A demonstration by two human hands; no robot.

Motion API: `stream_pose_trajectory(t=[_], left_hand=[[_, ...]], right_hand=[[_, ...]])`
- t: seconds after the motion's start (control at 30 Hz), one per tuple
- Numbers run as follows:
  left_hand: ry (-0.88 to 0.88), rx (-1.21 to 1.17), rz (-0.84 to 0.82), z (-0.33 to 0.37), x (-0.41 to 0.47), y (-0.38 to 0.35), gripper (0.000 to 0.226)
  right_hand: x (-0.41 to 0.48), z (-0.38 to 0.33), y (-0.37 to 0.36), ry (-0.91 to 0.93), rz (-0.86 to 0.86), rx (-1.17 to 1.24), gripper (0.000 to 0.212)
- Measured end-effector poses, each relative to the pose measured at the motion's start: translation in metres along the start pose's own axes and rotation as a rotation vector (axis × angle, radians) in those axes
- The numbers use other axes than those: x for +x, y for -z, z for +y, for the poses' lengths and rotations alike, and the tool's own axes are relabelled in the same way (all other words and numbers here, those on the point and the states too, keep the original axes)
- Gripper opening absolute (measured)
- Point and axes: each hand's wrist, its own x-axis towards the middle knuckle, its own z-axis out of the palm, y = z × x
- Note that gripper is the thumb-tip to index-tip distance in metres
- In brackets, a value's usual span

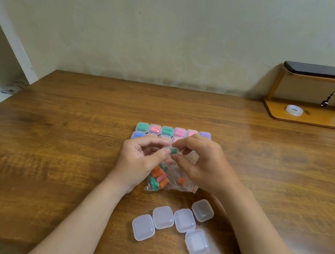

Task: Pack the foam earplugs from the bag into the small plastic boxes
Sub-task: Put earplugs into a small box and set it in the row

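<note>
Both hands hover over the table (51, 129). The left hand (138, 162) and right hand (202, 163) pinch a green earplug (173, 150) between their fingertips, its long axis running roughly left to right. I can't tell whether a clear box surrounds it. The bag (166, 180) lies below, partly hidden by the hands. Fingers cover some of the filled boxes (155, 128) behind. Five empty boxes (163, 217) sit nearest.

view: head | count: 1 | faces: forward-down | close over table (52, 147) (wall (155, 36) beyond)
</note>
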Motion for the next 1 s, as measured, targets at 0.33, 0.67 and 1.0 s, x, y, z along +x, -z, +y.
stream_pose_trajectory(t=[0.33,0.67,1.0], left_hand=[[-0.053,0.307,0.026,0.011,-0.002,0.045,0.024],[0.077,0.491,0.057,-0.004,-0.005,0.074,0.025],[0.086,0.620,0.074,-0.009,0.000,0.069,0.025]], right_hand=[[0.015,-0.035,0.004,-0.048,-0.171,-0.121,0.031],[0.010,-0.047,-0.001,-0.117,-0.250,-0.173,0.032],[0.006,-0.037,-0.009,-0.127,-0.253,-0.159,0.028]])
